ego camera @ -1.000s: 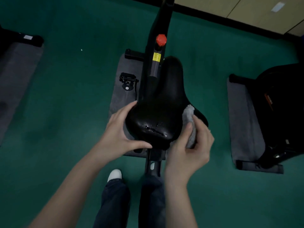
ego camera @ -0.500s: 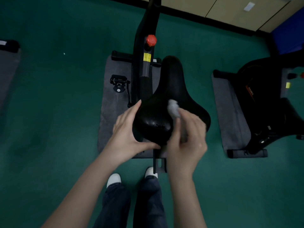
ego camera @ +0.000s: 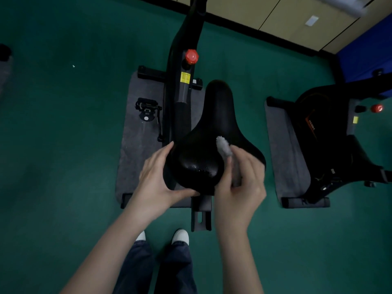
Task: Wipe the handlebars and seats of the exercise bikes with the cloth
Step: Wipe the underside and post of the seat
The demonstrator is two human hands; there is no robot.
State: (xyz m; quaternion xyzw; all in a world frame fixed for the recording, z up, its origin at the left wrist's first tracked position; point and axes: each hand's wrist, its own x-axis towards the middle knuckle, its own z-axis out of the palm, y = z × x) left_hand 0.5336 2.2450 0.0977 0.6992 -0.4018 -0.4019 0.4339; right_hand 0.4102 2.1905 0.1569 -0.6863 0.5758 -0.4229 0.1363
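Right grip over mostly hidden cloth

Place: gym or spin room.
Bikes: one exercise bike at 12 o'clock, second bike at 3 o'clock.
Mats: grey mat under each.
Floor: green carpet.
Wall: beige panels at 1 o'clock.

the seat looks smooth, glossy black, scuffed toward six o'clock. the cloth is fuzzy grey pile. the mat is matt and felt-like. at twelve o'clock the red knob looks like shiny plastic.
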